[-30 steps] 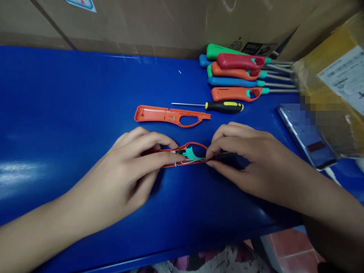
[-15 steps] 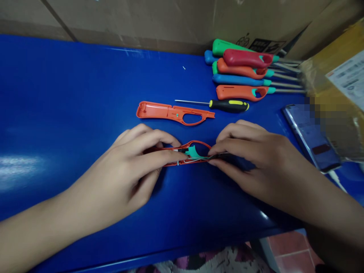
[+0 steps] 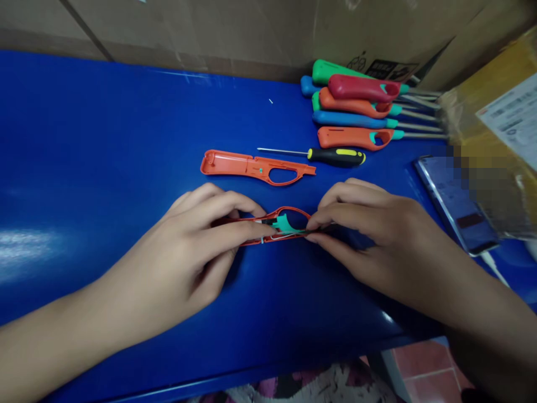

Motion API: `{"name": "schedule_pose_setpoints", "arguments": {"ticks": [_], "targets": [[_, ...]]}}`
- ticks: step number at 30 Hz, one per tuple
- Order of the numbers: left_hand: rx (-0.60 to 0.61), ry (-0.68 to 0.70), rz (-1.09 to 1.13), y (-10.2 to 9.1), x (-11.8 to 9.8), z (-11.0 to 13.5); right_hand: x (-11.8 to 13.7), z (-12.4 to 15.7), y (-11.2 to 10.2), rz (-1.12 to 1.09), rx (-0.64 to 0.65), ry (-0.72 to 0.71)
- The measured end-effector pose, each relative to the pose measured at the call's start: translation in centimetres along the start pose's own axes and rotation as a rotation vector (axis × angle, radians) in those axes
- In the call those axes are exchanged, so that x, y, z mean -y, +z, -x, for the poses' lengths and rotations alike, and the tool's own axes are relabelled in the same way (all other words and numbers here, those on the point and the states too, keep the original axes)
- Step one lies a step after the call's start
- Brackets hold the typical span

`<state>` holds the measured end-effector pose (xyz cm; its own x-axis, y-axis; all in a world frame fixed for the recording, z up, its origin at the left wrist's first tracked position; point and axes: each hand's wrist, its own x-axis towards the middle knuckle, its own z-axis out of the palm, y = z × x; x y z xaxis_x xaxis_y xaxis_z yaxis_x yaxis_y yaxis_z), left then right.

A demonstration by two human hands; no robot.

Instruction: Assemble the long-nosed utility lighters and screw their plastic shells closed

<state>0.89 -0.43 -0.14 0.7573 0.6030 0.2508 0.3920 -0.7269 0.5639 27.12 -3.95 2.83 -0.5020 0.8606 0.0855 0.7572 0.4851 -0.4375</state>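
Note:
Between my hands is an opened orange lighter half-shell [image 3: 274, 215], with a teal trigger [image 3: 287, 224] and a thin pale wire lying in it. My left hand [image 3: 191, 240] is closed round its rear part, thumb and fingers over the inner parts. At the front end, my right hand [image 3: 364, 224] pinches the narrow tip; what exactly sits between those fingertips is hidden. The other orange half-shell [image 3: 232, 164] lies inside-up just beyond my hands. Behind it is a screwdriver [image 3: 335, 156] with a black and yellow handle.
Several assembled long-neck lighters [image 3: 352, 138] are stacked at the back right, against a cardboard box [image 3: 210, 39]. A phone [image 3: 457, 207] with a cable lies right of my right hand, beside a yellow wrapped package [image 3: 474, 112]. The blue table's [image 3: 210, 358] front edge is near me.
The view has shifted very slightly. Both hands keep their hold on the orange half-shell, and the right fingertips have moved only minutely at its front end.

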Motion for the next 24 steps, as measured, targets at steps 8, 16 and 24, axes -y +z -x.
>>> {"name": "schedule_pose_setpoints", "arguments": {"ticks": [8, 16, 24], "targets": [[-0.012, -0.012, 0.002, 0.06, 0.01, 0.05, 0.05, -0.09, 0.18, -0.049, 0.029, 0.07], [-0.004, -0.009, 0.0, 0.08, 0.06, 0.04, 0.2, -0.47, -0.01, -0.15, -0.025, 0.12], [-0.008, -0.015, -0.005, 0.13, 0.02, 0.07, 0.51, -0.72, 0.7, -0.221, -0.033, 0.064]]}}
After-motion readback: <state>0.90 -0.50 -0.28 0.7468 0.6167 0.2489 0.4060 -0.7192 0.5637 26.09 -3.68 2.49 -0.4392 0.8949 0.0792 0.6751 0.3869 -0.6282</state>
